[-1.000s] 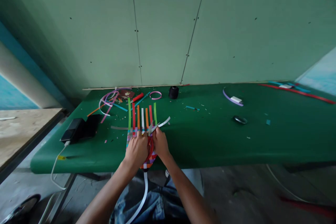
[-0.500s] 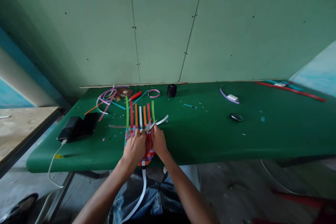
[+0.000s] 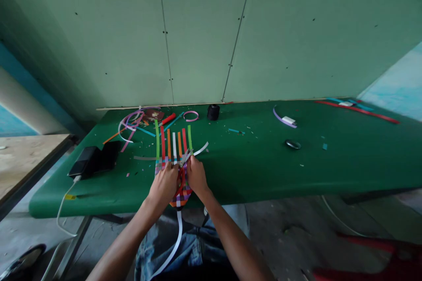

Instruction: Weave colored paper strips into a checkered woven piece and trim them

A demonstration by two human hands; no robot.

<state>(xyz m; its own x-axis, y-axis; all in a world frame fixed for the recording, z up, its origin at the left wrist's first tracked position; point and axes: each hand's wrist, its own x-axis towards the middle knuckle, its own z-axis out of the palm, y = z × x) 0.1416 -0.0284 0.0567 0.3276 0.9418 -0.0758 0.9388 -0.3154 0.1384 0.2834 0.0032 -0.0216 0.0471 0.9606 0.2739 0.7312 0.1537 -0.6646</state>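
A woven piece of coloured strips [image 3: 180, 202] lies at the front edge of the green table, its loose green, red, orange and white ends fanning away from me. My left hand [image 3: 165, 182] is closed over its left part, fingers curled. Beside it, my right hand [image 3: 197, 174] is closed at the weave's right edge, near a white strip [image 3: 201, 149] that sticks out to the right. Red-handled scissors [image 3: 181, 181] lie between the hands over the weave, blades pointing up and right; which fingers hold them is hard to make out.
Behind the weave are a pink and purple strip tangle [image 3: 133, 119], a red-handled tool [image 3: 169, 118], a pink ring [image 3: 191, 116] and a black spool [image 3: 213, 112]. A black device with a cable [image 3: 85, 162] sits left. Rightward lie a dark oval object [image 3: 292, 144] and red strips [image 3: 359, 112].
The scissor blades look closer together and have shifted slightly at the white strip. Both hands stay nearly in place; the whole view has moved a little.
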